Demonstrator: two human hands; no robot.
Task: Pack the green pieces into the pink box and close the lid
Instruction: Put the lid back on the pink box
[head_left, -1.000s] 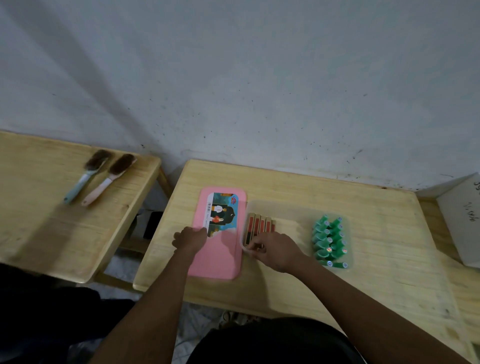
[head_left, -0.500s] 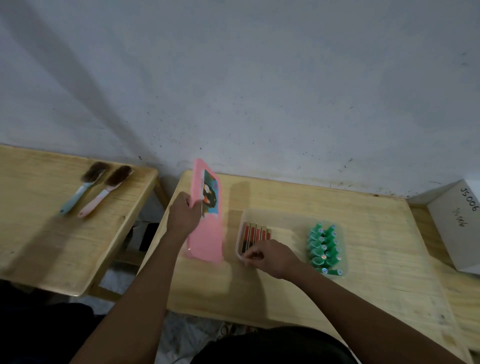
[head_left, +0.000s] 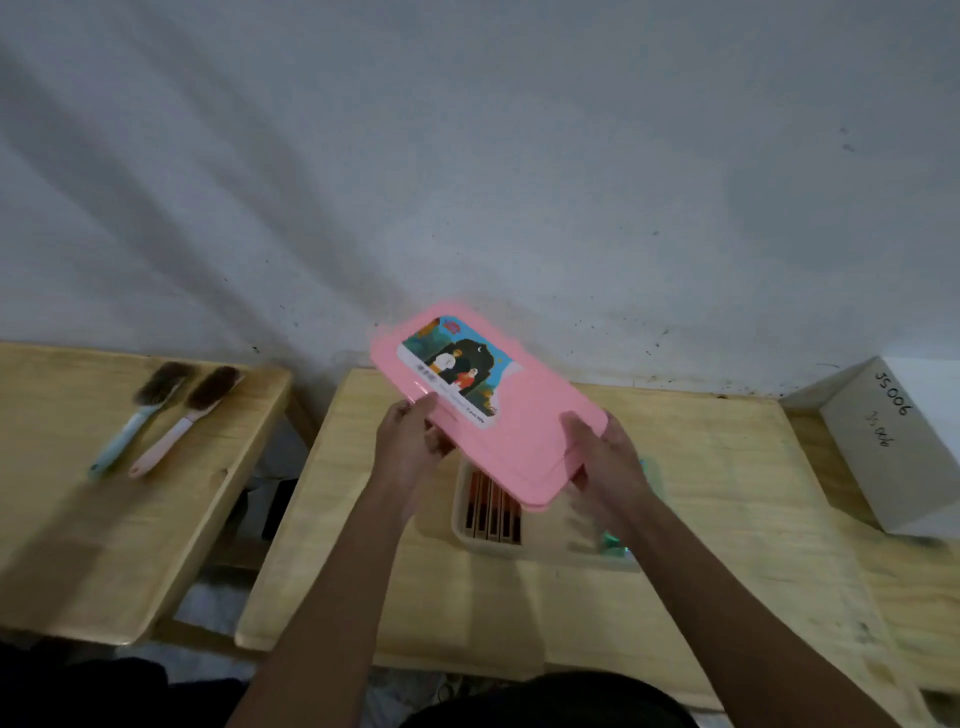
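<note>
The pink lid is held in the air above the tray, tilted so that its far left corner sits higher than its near right corner; its top face carries a printed picture label toward the far left end. The left hand grips the lid's near left edge, thumb on top and fingers curled beneath; the right hand grips the lid's near right corner, thumb on the upper face and fingers wrapped under the rim; both hands are closed on the lid, and the image is blurred by motion around them.

The tray is pale and translucent and rests on the wooden surface directly below the lid; its far part is hidden by the lid and the right hand. A row of red and dark flat sticks lies in the tray's left end, side by side. The green pieces lie in the tray's right end; only a small blurred part shows past the right wrist, so their arrangement cannot be told.

A second wooden surface stands to the left, apart from the first; two brushes lie on it side by side, bristles toward the wall. A white box with handwritten marks stands at the right edge of the view.
</note>
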